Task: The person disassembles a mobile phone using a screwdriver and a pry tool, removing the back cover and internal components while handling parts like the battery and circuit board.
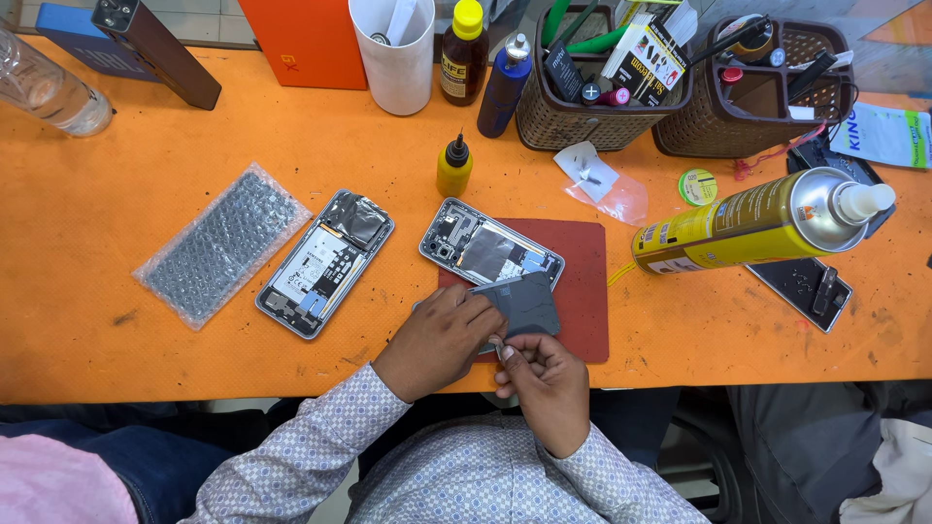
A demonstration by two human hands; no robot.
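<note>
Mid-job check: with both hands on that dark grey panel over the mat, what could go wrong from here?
1. The left hand and right hand pinch the thin dark grey rectangular panel at one edge; it might flex or slip.
2. The opened silver phone lies just behind, internals exposed; a slip could strike it.
3. The lying yellow spray can could roll.

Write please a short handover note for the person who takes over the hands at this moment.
Left hand: presses the dark flat phone panel at its left edge.
Right hand: pinches at the panel's lower edge; a tool is not clear to see.
Opened phone lies on the red mat, above the panel; second opened phone on the orange table, left.
Done: both phones are open.
Left: work on the panel.
</note>
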